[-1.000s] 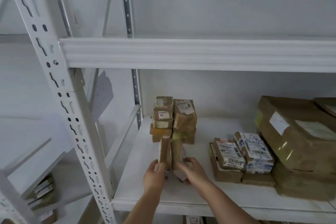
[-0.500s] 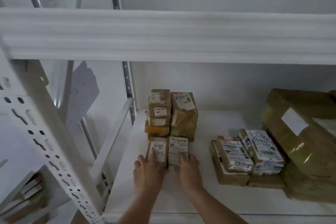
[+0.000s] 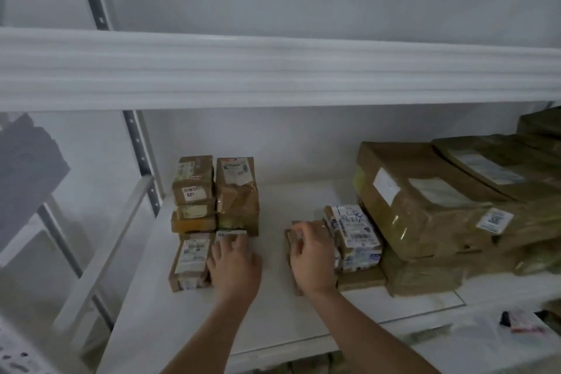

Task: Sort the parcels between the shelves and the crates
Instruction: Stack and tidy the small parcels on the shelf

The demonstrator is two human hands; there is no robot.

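Note:
Brown taped parcels lie on the white shelf (image 3: 282, 316). My left hand (image 3: 235, 264) rests flat on a small labelled parcel (image 3: 232, 234), beside a twin parcel (image 3: 191, 258) lying flat to its left. Behind these stand two stacks of small parcels (image 3: 194, 188). My right hand (image 3: 312, 255) is on a small brown parcel (image 3: 290, 240) in the middle group, fingers bent over its left edge. That parcel is mostly hidden by the hand. A parcel with blue scribbles (image 3: 355, 231) touches it on the right.
Large brown parcels (image 3: 425, 200) are piled at the right of the shelf. The upper shelf beam (image 3: 273, 70) hangs close overhead. A perforated upright (image 3: 139, 158) and a slanted rail (image 3: 100, 255) bound the left side. A small white packet (image 3: 522, 322) lies at the lower right.
The two small parcels went from held upright to lying flat. My right hand then left them and moved right onto the middle group; my left hand shifted onto the right flat parcel.

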